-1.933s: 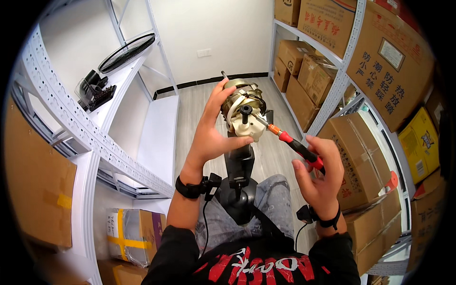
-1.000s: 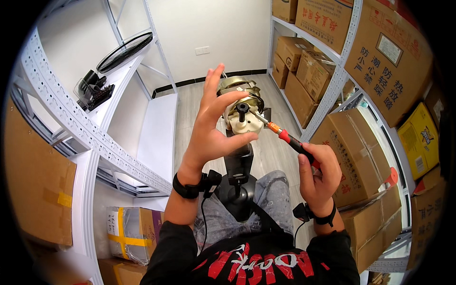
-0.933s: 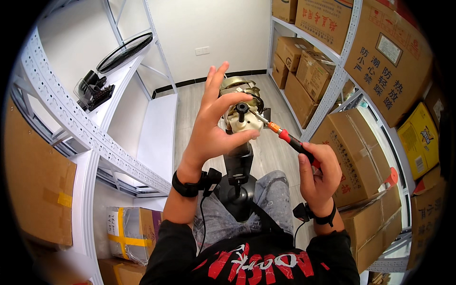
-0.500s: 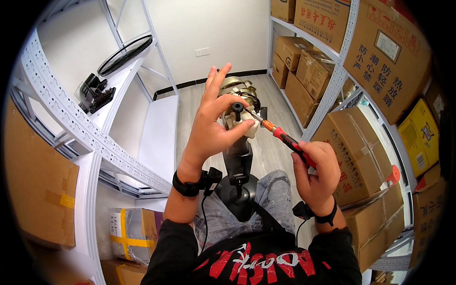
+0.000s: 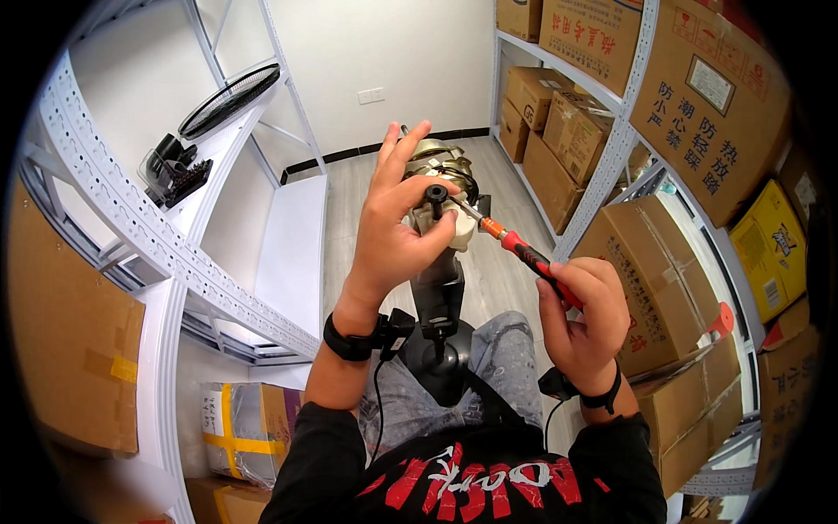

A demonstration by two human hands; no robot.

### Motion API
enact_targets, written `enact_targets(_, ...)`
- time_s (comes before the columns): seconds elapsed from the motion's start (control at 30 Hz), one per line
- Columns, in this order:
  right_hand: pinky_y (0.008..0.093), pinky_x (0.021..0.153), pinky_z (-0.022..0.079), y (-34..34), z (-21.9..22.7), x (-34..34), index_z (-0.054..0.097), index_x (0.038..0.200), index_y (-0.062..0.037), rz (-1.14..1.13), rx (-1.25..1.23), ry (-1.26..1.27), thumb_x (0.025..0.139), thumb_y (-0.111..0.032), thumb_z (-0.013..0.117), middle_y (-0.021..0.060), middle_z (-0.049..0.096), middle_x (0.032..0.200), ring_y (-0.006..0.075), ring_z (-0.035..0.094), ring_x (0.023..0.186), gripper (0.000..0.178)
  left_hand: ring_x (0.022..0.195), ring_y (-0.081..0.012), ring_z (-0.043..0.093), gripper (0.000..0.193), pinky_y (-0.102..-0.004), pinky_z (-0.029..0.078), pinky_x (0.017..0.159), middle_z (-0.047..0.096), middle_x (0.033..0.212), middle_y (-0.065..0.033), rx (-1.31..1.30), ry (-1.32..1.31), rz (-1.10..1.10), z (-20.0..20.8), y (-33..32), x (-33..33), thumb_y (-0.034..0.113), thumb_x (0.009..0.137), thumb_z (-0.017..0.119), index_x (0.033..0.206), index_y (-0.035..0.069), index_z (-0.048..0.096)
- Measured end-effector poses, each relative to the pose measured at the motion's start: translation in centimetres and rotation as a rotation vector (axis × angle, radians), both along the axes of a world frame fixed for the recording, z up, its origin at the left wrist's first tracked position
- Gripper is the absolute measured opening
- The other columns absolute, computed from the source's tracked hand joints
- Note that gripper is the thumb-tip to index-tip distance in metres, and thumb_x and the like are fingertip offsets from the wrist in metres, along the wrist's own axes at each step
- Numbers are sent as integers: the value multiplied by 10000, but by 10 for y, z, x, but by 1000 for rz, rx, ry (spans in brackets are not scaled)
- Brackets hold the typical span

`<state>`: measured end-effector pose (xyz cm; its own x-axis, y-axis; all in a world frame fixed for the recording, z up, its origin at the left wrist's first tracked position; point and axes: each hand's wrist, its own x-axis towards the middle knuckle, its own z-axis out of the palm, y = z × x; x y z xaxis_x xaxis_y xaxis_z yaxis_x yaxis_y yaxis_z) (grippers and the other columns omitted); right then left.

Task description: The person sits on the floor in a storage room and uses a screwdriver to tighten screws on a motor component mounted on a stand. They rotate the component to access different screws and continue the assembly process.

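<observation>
So the left hand (image 5: 393, 231) has closed in: thumb and forefinger are curled close together at the black knob (image 5: 436, 196) on the motor, other fingers sticking up. Can't tell if they're actually pinching the knob, the driver tip or some small part, since the fingers cover it. Right hand (image 5: 585, 314) has its fingers curled round the screwdriver (image 5: 534, 259) handle, with the shaft slanting up-left to just beside the knob. Can't make out what the tip is on.

My read: both hands are now on the same little spot, so it looks like fine, steady driver work.

Versus a couple seconds back, the left thumb was spread well lower on the cream housing (image 5: 463, 234), and the right fingers hung looser around the handle. Now the grip looks properly settled.

The motor (image 5: 443, 160) sits on top of a black stand (image 5: 436, 297), right in front of the person, with the round base (image 5: 447, 375) down by the legs in grey jeans (image 5: 502, 367). Further out, there's a black fan grille (image 5: 229, 101) on the left shelf and cardboard boxes (image 5: 650, 279) along the right.
</observation>
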<state>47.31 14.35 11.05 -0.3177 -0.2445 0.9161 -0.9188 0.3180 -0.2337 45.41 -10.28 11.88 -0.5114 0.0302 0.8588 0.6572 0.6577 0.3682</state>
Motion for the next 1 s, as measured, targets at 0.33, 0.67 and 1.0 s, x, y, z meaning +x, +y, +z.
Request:
enact_targets(0.33,338,563,454,-1,-2,-2,648,1047,-7,6,5,-15,748,67,777,108,621,847,246,584,676,334,1473,-479,270,208,-523,294,1158,469,1502,-177,27,-17,24,1,4,1,39,715,696,918,82,713)
enact_targets(0.67,345,563,445,-2,-5,-5,651,1048,-15,-42,20,35,745,60,783,103,617,857,249,579,689,339,1479,-445,289,222,-503,288,1162,491,1491,-182,50,-21,26,-1,3,3,44,707,739,924,79,707)
enact_targets(1.0,356,563,442,-7,6,3,674,1073,-28,-47,75,44,783,-10,777,96,605,870,245,569,677,308,1434,-510,318,221,-539,331,1125,505,1456,-187,-45,74,102,1,3,5,78,714,797,883,6,673)
